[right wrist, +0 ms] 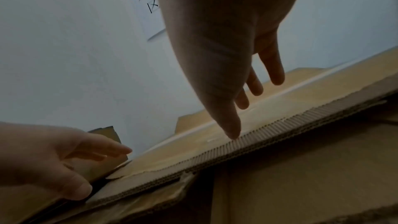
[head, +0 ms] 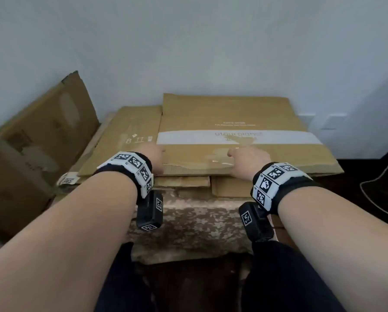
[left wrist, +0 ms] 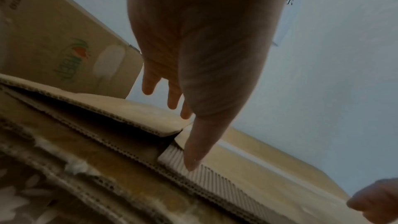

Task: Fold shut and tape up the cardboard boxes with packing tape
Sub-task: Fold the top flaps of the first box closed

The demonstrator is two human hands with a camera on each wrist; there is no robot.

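Right now, both hands out over a stack of flattened cardboard boxes, with the top flattened box lying flat on the pile against the pale wall. Plain brown corrugated board, a broad white band printed across it with faint grey lettering, a glossy scuffed patch near the front edge, that edge ragged with the fluting exposed. Long axis running left to right across the head view, the white band parallel to it, printed text reading upside down from this side. Beneath and to its left, another flattened sheet with small printed marks, and more cardboard layers below, all resting on a surface draped in a floral patterned cloth. Left hand set at the top box's left front corner, fingers extended, thumb pressed down on the fluted edge in the left wrist view. Right hand well apart from it, further along the same front edge, fingers straight and spread over the top face, thumb tip touching the board just behind the fluting. Neither hand curled round anything; both flat and relaxed on the cardboard. Off to the left, a larger brown box leaning against the wall, a green and orange logo on it in the left wrist view. At far right, a white cable on the dark floor.
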